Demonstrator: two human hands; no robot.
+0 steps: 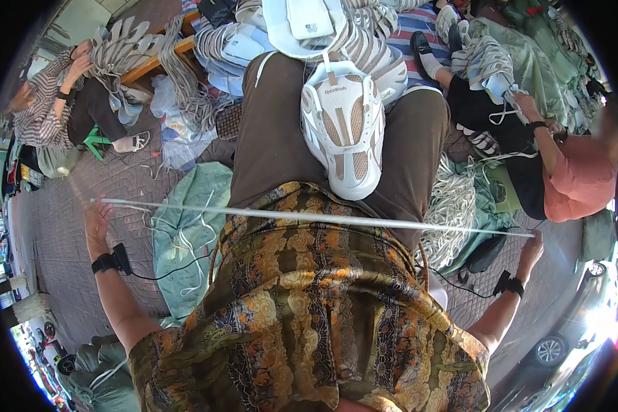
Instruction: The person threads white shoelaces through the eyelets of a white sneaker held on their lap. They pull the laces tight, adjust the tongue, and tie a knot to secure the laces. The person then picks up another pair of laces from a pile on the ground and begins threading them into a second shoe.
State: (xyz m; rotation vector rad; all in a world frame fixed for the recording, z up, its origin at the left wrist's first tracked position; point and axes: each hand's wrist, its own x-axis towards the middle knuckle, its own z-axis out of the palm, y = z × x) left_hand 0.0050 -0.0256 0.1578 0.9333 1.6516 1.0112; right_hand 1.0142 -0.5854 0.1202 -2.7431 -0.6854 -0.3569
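Note:
A white shoelace (323, 218) is pulled taut across my body, from far left to far right. My left hand (99, 218) pinches one end, and my right hand (533, 242) grips the other. Between my knees rests a white and beige sneaker upper (343, 134), its toe toward me and its tongue upward. The lace passes just on my side of the toe, and I cannot tell whether it touches my shirt.
Loose white laces (453, 213) lie heaped at my right, and a green sack (185, 233) lies at my left. Stacked shoe uppers (371, 55) stand ahead. One person (44, 117) sits at the left, another (577, 172) at the right. A car (563, 343) stands behind at right.

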